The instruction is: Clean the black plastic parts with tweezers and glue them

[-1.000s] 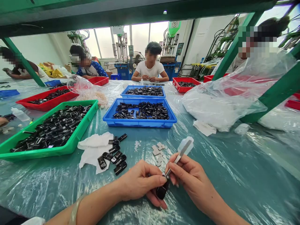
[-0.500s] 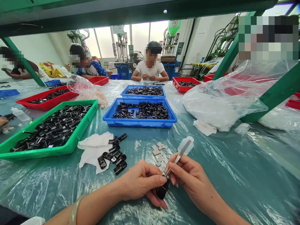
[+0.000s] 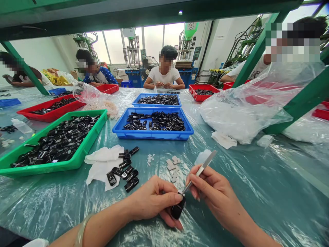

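Between thumb and fingers, my left hand (image 3: 156,200) holds a small glossy black plastic part (image 3: 178,208) with a rounded lower end. My right hand (image 3: 210,190) pinches metal tweezers (image 3: 203,166), tilted, with their tip at the upper end of the black part. A tiny white bit shows by the tip; I cannot make out its kind. Just beyond the hands lie several pale grey square pads (image 3: 172,166) and a little heap of thin white pieces (image 3: 150,159). Several more black parts (image 3: 128,169) rest partly on a white cloth (image 3: 102,161) to the left.
A green tray (image 3: 84,151) and a blue tray (image 3: 153,135), both full of black parts, stand ahead. Plastic bags (image 3: 239,113) bulge at the right beside a slanted green post (image 3: 303,99). Several people sit around the plastic-covered table; a green beam (image 3: 144,17) crosses overhead.
My right hand has shifted slightly right and tilted the tweezers further over, the tip staying by the black part. My left hand is nearly still. The person at far right has leaned left.
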Action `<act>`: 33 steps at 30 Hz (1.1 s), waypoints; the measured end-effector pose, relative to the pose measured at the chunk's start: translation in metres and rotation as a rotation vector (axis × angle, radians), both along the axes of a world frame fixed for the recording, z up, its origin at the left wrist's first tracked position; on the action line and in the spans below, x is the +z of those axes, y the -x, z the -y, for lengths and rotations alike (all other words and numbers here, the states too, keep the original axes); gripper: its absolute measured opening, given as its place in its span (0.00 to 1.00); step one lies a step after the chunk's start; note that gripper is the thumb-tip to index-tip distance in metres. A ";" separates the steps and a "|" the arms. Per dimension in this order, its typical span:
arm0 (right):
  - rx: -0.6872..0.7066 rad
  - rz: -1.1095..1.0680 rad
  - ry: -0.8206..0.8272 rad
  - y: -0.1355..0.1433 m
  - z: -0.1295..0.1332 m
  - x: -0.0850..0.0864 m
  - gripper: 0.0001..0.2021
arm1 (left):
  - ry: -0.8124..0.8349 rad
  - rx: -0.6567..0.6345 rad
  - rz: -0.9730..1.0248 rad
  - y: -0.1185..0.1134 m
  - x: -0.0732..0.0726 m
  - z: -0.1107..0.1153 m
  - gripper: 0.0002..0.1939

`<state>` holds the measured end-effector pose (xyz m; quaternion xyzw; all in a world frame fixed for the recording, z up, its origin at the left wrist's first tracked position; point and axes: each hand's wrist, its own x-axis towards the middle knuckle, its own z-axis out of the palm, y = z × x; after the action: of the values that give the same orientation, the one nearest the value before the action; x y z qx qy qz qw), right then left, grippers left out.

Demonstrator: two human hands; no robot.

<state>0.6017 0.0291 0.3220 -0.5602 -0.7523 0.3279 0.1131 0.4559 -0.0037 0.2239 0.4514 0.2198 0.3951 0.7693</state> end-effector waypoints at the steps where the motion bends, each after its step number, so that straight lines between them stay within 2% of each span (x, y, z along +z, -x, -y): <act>1: 0.002 0.002 0.007 0.000 0.000 0.001 0.38 | 0.000 0.004 0.000 0.000 0.000 0.000 0.28; 13: 0.040 0.040 0.111 0.001 0.000 -0.002 0.38 | -0.005 -0.004 0.008 0.001 -0.001 0.000 0.28; 22: 0.047 0.052 0.138 0.005 0.002 0.001 0.46 | -0.019 -0.001 0.005 0.002 0.000 0.000 0.25; 33: 0.071 0.067 0.139 0.004 0.002 -0.001 0.44 | -0.016 -0.006 0.009 0.000 0.001 -0.002 0.25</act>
<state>0.5979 0.0271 0.3207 -0.5505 -0.7504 0.3640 0.0370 0.4556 -0.0021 0.2250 0.4564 0.2120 0.3965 0.7678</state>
